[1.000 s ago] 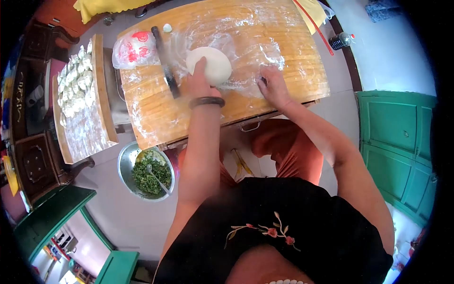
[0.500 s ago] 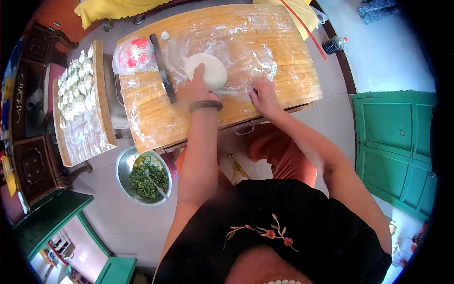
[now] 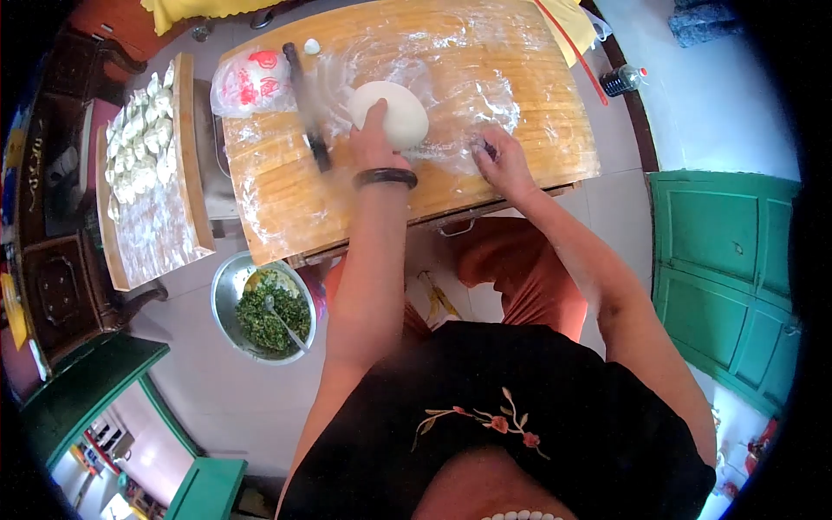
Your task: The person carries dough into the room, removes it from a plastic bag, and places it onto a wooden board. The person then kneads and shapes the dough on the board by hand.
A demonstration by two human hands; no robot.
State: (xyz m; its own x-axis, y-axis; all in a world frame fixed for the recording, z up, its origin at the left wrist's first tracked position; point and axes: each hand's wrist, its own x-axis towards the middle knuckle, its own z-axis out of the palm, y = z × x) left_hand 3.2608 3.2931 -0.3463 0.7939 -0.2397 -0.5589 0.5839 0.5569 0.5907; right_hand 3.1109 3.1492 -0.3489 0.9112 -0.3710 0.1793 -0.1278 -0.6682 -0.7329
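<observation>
A smooth white round of dough (image 3: pixel 399 113) is on the floured wooden board (image 3: pixel 347 208). My left hand (image 3: pixel 371 143) grips its near left edge, thumb on top, the other fingers hidden beneath. To the right of the dough, my right hand (image 3: pixel 501 158) is curled low over the board, apart from the dough; whatever its fingers close on is too small to make out. A dark rolling pin (image 3: pixel 305 108) lies left of the dough. Beside the pin sits a plastic bag with red print (image 3: pixel 251 84). One small white dough piece (image 3: pixel 312 46) rests near the pin's far end.
A wooden tray (image 3: pixel 185 156) with several dumplings (image 3: pixel 139 143) stands at the left. Below the board's left corner is a metal bowl (image 3: pixel 227 325) of green filling with a spoon. A dark bottle (image 3: pixel 620 81) and a red stick (image 3: pixel 572 54) are at the right.
The camera view has shifted slightly. My left hand stays on the dough, which keeps much the same place on the board. My right hand remains curled to its right.
</observation>
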